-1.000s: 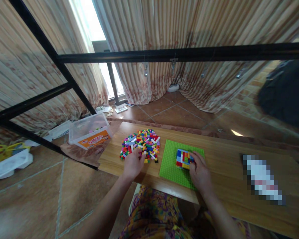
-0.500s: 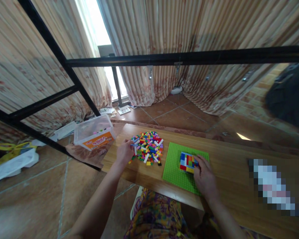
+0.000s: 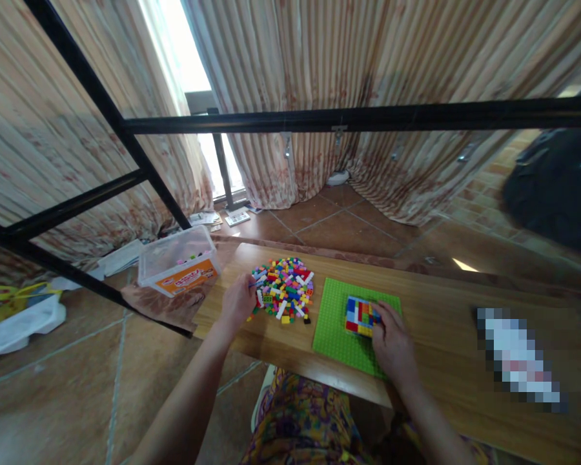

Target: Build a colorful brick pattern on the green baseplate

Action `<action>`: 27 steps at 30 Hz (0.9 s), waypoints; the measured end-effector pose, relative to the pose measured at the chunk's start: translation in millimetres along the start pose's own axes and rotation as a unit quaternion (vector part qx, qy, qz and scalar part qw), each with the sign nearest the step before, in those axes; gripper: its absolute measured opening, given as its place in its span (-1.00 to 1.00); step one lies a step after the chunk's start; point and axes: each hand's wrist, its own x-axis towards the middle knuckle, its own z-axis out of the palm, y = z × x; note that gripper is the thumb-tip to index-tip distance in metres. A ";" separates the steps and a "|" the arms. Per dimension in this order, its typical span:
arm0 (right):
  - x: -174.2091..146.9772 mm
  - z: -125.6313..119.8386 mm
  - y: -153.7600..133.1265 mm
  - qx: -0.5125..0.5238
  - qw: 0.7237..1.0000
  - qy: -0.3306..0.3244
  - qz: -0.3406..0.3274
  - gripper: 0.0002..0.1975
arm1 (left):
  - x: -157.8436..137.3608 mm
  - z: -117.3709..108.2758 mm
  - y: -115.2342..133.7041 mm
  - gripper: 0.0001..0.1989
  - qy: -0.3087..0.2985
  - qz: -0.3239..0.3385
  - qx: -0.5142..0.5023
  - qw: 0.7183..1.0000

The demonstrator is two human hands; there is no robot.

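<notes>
My left hand (image 3: 239, 302) is at the left edge of a heap of small multicoloured building bricks (image 3: 288, 294), its fingers drawn together. A blue piece shows at the fingertips; whether they grip it is not clear. On the right, my right hand (image 3: 394, 345) has its thumb and fingers closed on the right side of a flat block of joined bricks (image 3: 356, 316) in red, blue, yellow and white. That block is over the green baseplate (image 3: 326, 329); I cannot tell whether it touches the plate.
The wooden bench (image 3: 440, 336) carries all of this. Beyond its left end stands a clear plastic box (image 3: 174, 258) with an orange label and a few bricks inside. A pixelated object (image 3: 518, 355) lies at the right. Black metal bars (image 3: 271, 123) cross in front of striped curtains (image 3: 281, 58).
The view has shifted slightly, moving everything a little to the left. Both hands keep almost the same places by the heap and on the brick block.
</notes>
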 end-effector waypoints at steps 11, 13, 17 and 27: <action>0.9 1.2 -5.4 0.022 1.000 0.011 0.008 -0.56 | -38.9 35.6 64.2 -0.64 -0.146 -0.115 -0.582 0.791; 1.0 0.6 -6.6 0.025 1.000 0.009 0.011 -0.55 | -47.3 35.9 76.5 -0.59 -0.182 -0.148 -0.628 0.742; 1.7 0.6 -6.5 0.025 1.000 0.006 0.017 -0.56 | -52.0 30.3 85.1 -0.58 -0.209 -0.165 -0.658 0.705; 2.0 0.8 -6.3 0.027 0.999 0.002 0.020 -0.56 | -27.2 31.3 60.0 -0.66 -0.075 -0.105 -0.557 0.820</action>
